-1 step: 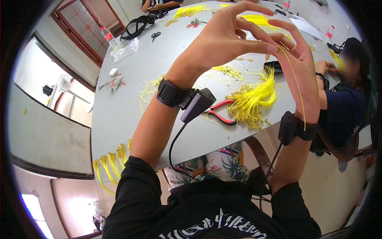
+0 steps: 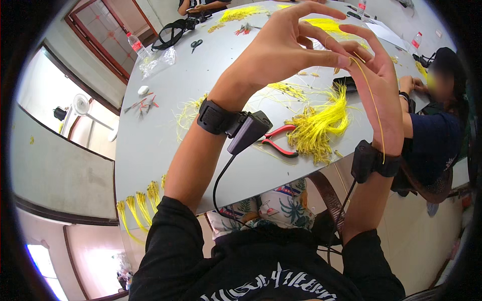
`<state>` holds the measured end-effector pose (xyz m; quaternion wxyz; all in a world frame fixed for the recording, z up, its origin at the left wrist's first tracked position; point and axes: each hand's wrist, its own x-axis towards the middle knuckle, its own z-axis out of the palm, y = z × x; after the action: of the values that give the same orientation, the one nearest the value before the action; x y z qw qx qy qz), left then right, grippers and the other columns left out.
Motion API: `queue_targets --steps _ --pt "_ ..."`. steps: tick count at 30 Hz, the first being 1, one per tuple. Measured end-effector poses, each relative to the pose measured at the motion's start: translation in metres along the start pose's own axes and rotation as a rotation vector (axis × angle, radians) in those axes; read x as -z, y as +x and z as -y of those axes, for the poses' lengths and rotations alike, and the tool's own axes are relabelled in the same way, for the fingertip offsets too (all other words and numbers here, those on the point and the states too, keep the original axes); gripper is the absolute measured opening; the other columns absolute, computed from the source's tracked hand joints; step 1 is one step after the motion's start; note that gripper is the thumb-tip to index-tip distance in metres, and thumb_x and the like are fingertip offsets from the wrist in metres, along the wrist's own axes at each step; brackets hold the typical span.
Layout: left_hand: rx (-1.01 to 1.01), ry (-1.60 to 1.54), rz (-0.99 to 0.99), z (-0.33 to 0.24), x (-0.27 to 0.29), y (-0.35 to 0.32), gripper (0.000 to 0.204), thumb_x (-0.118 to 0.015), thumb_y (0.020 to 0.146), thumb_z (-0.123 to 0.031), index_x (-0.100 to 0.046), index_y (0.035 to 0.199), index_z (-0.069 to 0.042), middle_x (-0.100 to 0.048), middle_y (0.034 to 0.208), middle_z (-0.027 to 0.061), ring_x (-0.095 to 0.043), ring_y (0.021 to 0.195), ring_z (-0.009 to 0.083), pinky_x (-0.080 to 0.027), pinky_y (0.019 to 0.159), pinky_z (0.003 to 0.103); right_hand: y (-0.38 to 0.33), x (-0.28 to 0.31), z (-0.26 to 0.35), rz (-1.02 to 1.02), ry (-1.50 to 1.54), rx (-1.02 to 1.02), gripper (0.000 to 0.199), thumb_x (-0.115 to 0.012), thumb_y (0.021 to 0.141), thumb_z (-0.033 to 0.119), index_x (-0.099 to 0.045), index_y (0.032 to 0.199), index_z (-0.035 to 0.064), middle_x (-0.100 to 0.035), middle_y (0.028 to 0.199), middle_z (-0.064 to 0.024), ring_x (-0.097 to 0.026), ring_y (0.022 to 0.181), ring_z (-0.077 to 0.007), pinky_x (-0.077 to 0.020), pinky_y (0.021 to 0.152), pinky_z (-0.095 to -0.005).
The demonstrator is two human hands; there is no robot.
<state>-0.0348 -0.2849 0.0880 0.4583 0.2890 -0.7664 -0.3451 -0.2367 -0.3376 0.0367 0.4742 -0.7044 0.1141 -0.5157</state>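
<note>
Down the right hand (image 2: 384, 88), grip unclear, trails yellow cord (image 2: 372, 95) the left hand (image 2: 287, 50) pinches.

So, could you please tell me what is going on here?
A person has the left hand and right hand raised above the table, working at a thin yellow strand that drapes down the right palm to the wrist. Which fingers pinch it is hard to tell. On the table lie a bundle of yellow strands and red-handled pliers beside it. A co-worker sits at the right.
</note>
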Motion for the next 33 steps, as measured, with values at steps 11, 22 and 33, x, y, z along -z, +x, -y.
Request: queue_targets --steps 11,22,33 --pt "0.122 -0.052 -0.16 0.001 0.003 -0.002 0.051 -0.076 0.094 -0.006 -0.055 0.139 0.004 -0.075 0.104 0.0119 -0.072 0.1 0.016 -0.059 0.089 0.027 0.0 0.0 0.006 -0.129 -0.368 0.194 0.042 -0.074 0.095 0.011 -0.059 0.134 0.007 -0.072 0.107 -0.0055 -0.067 0.106 -0.0119 -0.05 0.101 -0.0267" --pt "-0.166 0.039 -0.262 0.022 0.003 -0.004 0.009 -0.079 0.085 0.002 -0.076 0.093 0.004 -0.078 0.092 0.0121 -0.077 0.087 0.0186 -0.062 0.082 0.027 0.004 -0.003 -0.001 -0.135 -0.363 0.316 0.022 -0.075 0.094 0.008 -0.073 0.116 0.0058 -0.074 0.11 -0.0067 -0.069 0.096 -0.0094 -0.051 0.082 -0.0245" --pt "-0.138 0.06 -0.233 0.017 0.006 -0.007 0.007 -0.078 0.085 0.003 -0.076 0.092 0.003 -0.078 0.091 0.0122 -0.077 0.087 0.0178 -0.063 0.082 0.028 0.003 -0.005 0.004 -0.104 0.189 0.209 0.014 -0.07 0.099 0.014 -0.069 0.109 0.0051 -0.071 0.101 -0.0052 -0.059 0.077 -0.0088 -0.0456 0.07 -0.0241"
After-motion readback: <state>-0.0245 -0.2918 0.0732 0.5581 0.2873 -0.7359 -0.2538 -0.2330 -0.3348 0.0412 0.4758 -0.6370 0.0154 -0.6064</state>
